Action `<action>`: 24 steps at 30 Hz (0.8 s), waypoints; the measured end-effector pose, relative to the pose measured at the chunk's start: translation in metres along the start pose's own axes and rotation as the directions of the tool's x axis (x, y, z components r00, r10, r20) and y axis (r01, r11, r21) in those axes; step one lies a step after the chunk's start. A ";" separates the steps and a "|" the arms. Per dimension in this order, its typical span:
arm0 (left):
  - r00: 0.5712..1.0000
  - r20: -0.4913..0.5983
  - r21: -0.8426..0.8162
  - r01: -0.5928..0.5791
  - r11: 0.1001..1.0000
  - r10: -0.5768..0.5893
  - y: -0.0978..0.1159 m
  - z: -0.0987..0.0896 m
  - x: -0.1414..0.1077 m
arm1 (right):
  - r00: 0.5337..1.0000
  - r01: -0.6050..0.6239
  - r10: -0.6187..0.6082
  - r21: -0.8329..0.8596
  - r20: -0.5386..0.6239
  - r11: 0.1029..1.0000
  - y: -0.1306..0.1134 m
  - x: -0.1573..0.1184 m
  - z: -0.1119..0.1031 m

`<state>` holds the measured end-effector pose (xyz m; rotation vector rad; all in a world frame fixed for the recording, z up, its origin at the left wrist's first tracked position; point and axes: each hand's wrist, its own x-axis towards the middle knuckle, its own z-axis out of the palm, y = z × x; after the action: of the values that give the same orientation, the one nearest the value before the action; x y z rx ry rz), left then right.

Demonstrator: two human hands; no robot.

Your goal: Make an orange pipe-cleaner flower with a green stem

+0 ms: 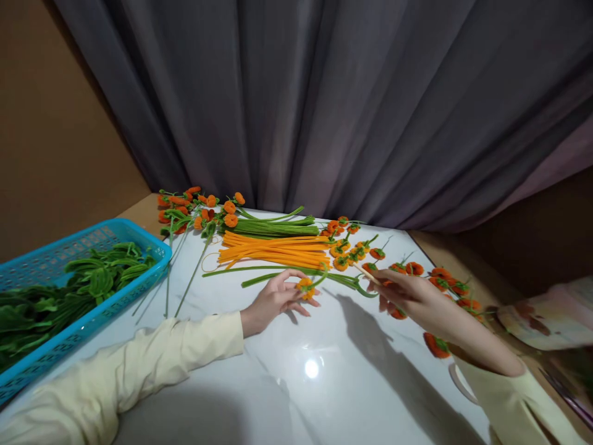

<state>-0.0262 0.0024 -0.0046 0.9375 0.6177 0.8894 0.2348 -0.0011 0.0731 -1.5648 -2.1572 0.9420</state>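
My left hand (274,299) pinches a small yellow-orange pipe-cleaner flower (306,288) with a curved green tip, just above the white tabletop. Off to the right, my right hand (402,289) is closed on a thin wooden stick (365,273) that points up and left; its lower fingers are partly hidden. Behind my hands lie a bundle of orange pipe cleaners (273,250) and, farther back, a bundle of green pipe cleaners (278,228). A few loose green stems (259,278) lie in front of the orange bundle, close to my left hand.
A blue plastic basket (160,250) of green leaf pieces (99,278) stands at the left. Finished orange flowers (230,213) lie at the back left, with more flowers (442,279) along the right. A white ring (463,384) sits by my right sleeve. A grey curtain (296,111) hangs behind.
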 end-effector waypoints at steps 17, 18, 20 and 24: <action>0.974 -0.057 0.541 -0.155 0.826 0.220 -0.014 0.007 -0.008 | 0.906 -0.413 0.159 0.736 0.393 0.537 -0.046 -0.002 0.071; 0.974 -0.071 0.534 -0.144 0.833 0.214 -0.014 0.007 -0.008 | 0.911 -0.403 0.161 0.738 0.380 0.541 -0.044 -0.001 0.072; 0.973 -0.097 0.518 -0.129 0.845 0.208 -0.013 0.007 -0.008 | 0.918 -0.389 0.167 0.741 0.358 0.547 -0.042 0.000 0.075; 0.974 -0.091 0.495 -0.137 0.858 0.208 -0.013 0.008 -0.007 | 0.911 -0.409 0.179 0.757 0.371 0.509 -0.043 0.001 0.076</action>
<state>-0.0188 -0.0112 -0.0119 1.4116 0.9167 0.9871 0.1576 -0.0328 0.0458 -1.3291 -1.1524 1.9919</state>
